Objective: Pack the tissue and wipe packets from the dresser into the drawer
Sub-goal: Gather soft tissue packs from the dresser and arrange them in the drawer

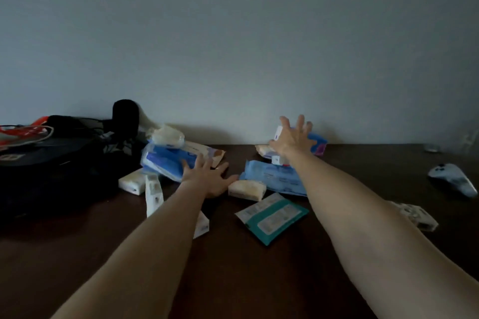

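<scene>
Tissue and wipe packets lie scattered on the dark wooden dresser top [233, 267]. My left hand [207, 176] is spread open beside a blue wipe pack [166, 160] with a small white tissue pack [168, 134] on top. My right hand [291, 138] reaches with fingers spread over a blue pack [317, 142] near the wall. Between my arms lie a flat blue wipe pack [269, 179], a small cream tissue pack [246, 189] and a teal-and-white wipe packet [272, 217]. Small white tissue packs [132, 184] lie at the left. The drawer is out of view.
A black bag [51, 171] with cables and a black cylindrical object [125, 118] fill the left side. A white game controller [452, 180] and a crumpled white packet [417, 215] lie at the right. The grey wall stands close behind.
</scene>
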Tool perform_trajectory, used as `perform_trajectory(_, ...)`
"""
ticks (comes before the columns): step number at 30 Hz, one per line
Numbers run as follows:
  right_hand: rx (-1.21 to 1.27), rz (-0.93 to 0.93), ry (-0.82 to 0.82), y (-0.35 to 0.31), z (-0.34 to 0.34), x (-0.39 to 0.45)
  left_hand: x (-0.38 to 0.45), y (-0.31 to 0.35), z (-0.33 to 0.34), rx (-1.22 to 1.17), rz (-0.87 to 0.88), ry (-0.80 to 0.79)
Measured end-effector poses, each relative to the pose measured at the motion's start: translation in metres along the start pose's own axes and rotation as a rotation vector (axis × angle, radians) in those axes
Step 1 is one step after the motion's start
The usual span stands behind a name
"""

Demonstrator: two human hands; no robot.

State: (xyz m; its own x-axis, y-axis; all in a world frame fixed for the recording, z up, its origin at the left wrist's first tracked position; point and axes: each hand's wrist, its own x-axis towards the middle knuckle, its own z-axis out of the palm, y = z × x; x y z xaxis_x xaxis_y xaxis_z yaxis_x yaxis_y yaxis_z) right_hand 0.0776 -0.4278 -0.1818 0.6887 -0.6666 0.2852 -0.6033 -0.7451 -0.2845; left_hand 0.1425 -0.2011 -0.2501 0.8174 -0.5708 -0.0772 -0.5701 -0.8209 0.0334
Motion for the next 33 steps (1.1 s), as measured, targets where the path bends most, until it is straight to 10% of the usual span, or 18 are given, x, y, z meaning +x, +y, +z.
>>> perform_trajectory(18,-0.082,-0.269,0.268,0.035,-0.024,-0.063,-0.008,-0.003,-0.012,-0.021,0.071,-0.019)
perform_trajectory(26,0.096,-0.503,0.347,-0.002,-0.056,-0.158,-0.086,-0.019,-0.039,-0.156,0.157,0.217)
perform_trajectory(33,0.059,-0.344,0.147,-0.01,-0.071,-0.188,-0.173,-0.026,-0.073,-0.412,0.138,0.641)
